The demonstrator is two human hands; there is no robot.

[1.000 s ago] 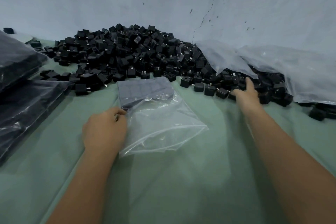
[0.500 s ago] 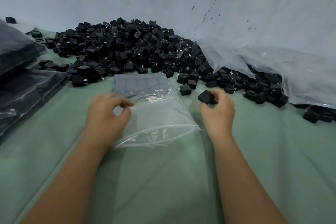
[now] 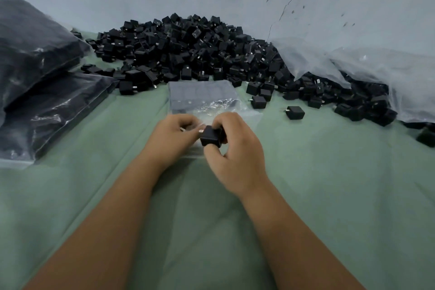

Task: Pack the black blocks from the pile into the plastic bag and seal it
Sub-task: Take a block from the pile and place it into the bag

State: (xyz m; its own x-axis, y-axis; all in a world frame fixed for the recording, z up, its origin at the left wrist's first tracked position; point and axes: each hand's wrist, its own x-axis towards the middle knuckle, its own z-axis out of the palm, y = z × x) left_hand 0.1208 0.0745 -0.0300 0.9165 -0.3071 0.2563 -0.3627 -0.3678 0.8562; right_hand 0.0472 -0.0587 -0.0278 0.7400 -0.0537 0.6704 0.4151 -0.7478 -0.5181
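Observation:
A large pile of black blocks lies against the wall at the back of the green cloth. A clear plastic bag lies flat in front of the pile, with a layer of blocks showing grey through its far end. My right hand grips one black block over the bag's near end. My left hand pinches the bag's near edge right beside that block. The bag's mouth is hidden behind both hands.
Filled dark bags are stacked at the left. A big crumpled clear plastic sheet covers more blocks at the right. Loose blocks lie on the green cloth right of the bag.
My right hand picked a block from the pile's edge and brought it left to the bag's near end. My left hand shifted right along the bag's edge.

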